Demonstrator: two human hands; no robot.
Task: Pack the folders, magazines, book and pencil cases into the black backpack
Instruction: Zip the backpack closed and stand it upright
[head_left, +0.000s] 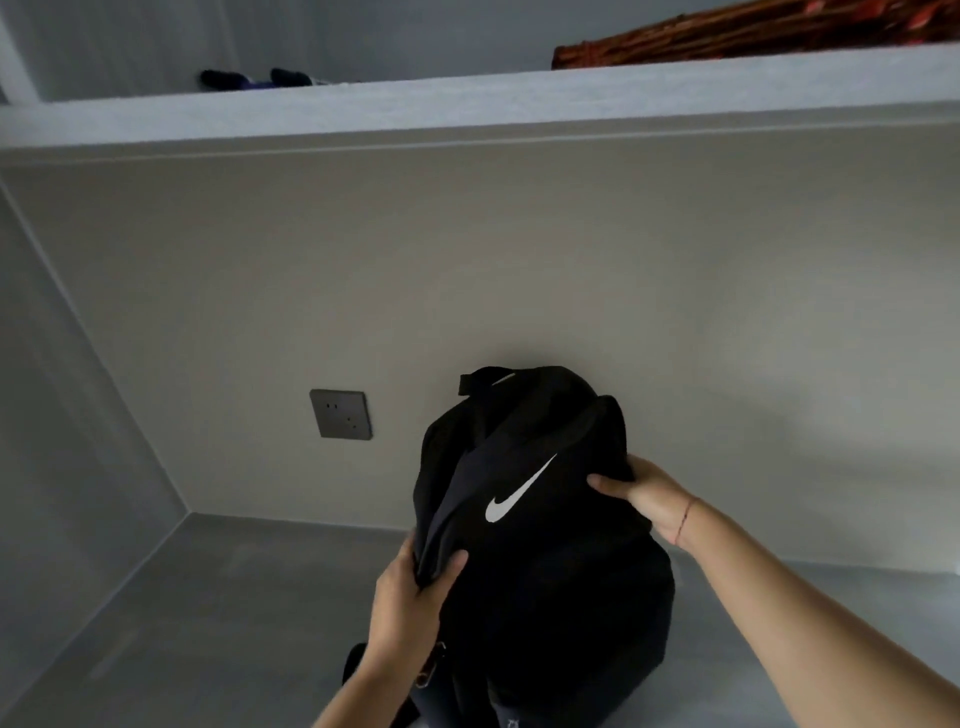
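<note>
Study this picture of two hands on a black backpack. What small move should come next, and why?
Probably spread the top of the black backpack open. The left hand grips fabric at its left side, the right hand grips its right side, and it stands upright by the wall; whether its zip is open is unclear.

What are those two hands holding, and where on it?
Both hold the black fabric backpack with the white swoosh. The left hand grips a fold along its left edge; the right hand grips the fabric at its upper right side.
</note>
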